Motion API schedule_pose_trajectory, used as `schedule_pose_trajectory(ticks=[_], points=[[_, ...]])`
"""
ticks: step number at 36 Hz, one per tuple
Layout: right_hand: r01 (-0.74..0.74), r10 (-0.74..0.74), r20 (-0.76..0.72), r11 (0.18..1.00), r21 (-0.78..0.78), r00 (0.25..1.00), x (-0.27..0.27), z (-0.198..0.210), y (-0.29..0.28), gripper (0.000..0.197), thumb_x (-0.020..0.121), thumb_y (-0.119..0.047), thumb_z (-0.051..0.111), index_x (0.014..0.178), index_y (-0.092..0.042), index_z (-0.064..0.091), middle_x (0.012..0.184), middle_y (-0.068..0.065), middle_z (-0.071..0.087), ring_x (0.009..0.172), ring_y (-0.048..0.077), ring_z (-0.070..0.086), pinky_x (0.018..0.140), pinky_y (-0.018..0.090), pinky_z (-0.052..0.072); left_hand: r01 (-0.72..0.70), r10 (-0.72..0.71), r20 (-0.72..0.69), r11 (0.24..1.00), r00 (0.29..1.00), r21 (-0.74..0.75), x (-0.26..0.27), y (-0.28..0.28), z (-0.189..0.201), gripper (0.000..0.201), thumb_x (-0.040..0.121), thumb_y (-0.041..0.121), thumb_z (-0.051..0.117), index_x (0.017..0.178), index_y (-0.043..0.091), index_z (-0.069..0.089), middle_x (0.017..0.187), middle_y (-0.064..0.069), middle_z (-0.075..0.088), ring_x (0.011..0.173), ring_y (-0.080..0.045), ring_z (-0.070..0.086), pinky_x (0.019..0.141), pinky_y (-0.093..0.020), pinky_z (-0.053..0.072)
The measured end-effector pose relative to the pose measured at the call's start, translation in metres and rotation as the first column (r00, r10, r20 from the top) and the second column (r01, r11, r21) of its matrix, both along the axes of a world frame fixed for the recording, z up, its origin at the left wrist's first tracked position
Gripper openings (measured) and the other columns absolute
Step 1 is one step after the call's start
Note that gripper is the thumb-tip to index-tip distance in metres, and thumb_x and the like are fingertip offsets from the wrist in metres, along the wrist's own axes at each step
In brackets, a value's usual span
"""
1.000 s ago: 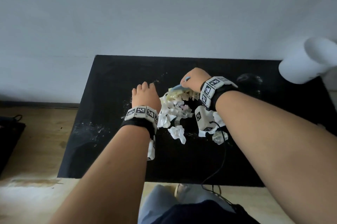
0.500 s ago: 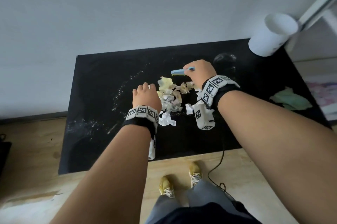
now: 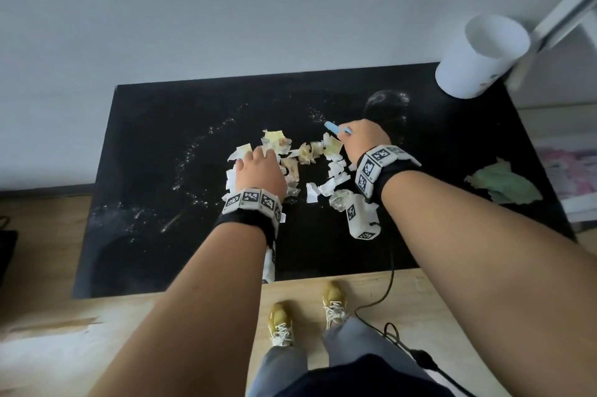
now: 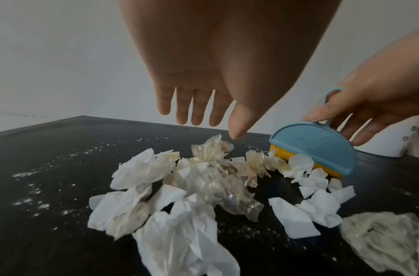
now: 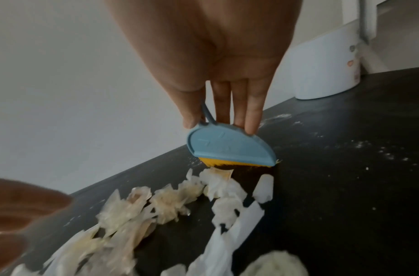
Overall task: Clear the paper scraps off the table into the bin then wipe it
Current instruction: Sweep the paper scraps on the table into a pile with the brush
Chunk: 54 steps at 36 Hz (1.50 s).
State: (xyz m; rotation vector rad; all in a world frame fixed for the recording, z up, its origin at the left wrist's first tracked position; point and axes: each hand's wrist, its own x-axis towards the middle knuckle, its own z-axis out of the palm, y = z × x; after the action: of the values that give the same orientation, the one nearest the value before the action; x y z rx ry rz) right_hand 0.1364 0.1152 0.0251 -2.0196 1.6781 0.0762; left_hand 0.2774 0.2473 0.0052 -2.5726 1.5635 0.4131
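Observation:
A pile of white and yellowish paper scraps point(image 3: 303, 154) lies mid-table on the black table point(image 3: 155, 144). My left hand point(image 3: 258, 167) hovers flat over the pile's left part, its straight fingers point(image 4: 196, 112) holding nothing above the scraps point(image 4: 192, 183). My right hand point(image 3: 361, 138) pinches a small blue brush point(image 3: 336, 128) by its handle. The brush point(image 5: 227, 147) stands with its yellow bristles on the table at the far right edge of the scraps point(image 5: 170, 203). The white bin point(image 3: 481, 57) stands at the table's back right corner.
A crumpled green cloth point(image 3: 504, 183) lies near the table's right edge. White powder streaks point(image 3: 193, 151) cross the left and back of the tabletop. A black cable point(image 3: 387, 283) hangs from my right wrist over the front edge, beside my shoes.
My right hand has drawn the brush to the right, away from my left hand, and the scraps lie more spread out. My left hand has moved forward over the pile.

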Motion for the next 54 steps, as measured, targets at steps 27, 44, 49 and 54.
schedule_pose_trajectory(ticks=[27, 44, 49, 54], points=[[0.144, -0.147, -0.062, 0.988, -0.056, 0.987, -0.041, 0.003, 0.076, 0.033, 0.098, -0.020, 0.039, 0.067, -0.010, 0.047, 0.078, 0.007, 0.054, 0.074, 0.025, 0.052, 0.064, 0.031, 0.036, 0.071, -0.071, -0.017, 0.997, 0.997, -0.016, -0.018, 0.038, 0.007, 0.047, 0.096, 0.025, 0.043, 0.141, 0.011, 0.037, 0.144, -0.010, 0.039, 0.134, -0.029, 0.035, 0.115, -0.044, 0.026], [0.241, -0.247, -0.025, 0.959, -0.147, 0.969, -0.023, 0.006, 0.119, 0.029, 0.098, -0.014, 0.040, 0.110, -0.004, 0.064, 0.106, 0.013, 0.068, 0.095, 0.030, 0.065, 0.065, 0.029, 0.037, 0.054, -0.054, -0.016, 0.999, 0.998, -0.007, 0.015, 0.076, 0.005, 0.045, 0.091, 0.015, 0.043, 0.136, 0.010, 0.042, 0.137, -0.009, 0.045, 0.129, -0.028, 0.040, 0.113, -0.044, 0.028], [0.196, -0.199, -0.016, 0.974, -0.111, 0.980, -0.002, 0.006, 0.129, 0.025, 0.097, -0.015, 0.042, 0.088, -0.003, 0.062, 0.078, 0.005, 0.056, 0.073, 0.024, 0.058, 0.061, 0.028, 0.038, 0.056, -0.056, -0.004, 0.998, 0.998, -0.011, 0.022, 0.079, 0.005, 0.043, 0.092, 0.016, 0.042, 0.134, 0.010, 0.043, 0.135, -0.010, 0.046, 0.128, -0.028, 0.041, 0.112, -0.044, 0.029], [0.173, -0.168, 0.048, 0.977, -0.125, 0.985, 0.014, 0.013, 0.124, 0.026, 0.096, -0.018, 0.042, 0.095, -0.004, 0.064, 0.096, 0.011, 0.066, 0.077, 0.025, 0.059, 0.061, 0.028, 0.040, 0.067, -0.067, 0.013, 0.997, 0.998, -0.034, 0.029, 0.075, 0.008, 0.041, 0.093, 0.017, 0.043, 0.133, 0.010, 0.044, 0.137, -0.010, 0.044, 0.128, -0.028, 0.040, 0.112, -0.042, 0.029]])
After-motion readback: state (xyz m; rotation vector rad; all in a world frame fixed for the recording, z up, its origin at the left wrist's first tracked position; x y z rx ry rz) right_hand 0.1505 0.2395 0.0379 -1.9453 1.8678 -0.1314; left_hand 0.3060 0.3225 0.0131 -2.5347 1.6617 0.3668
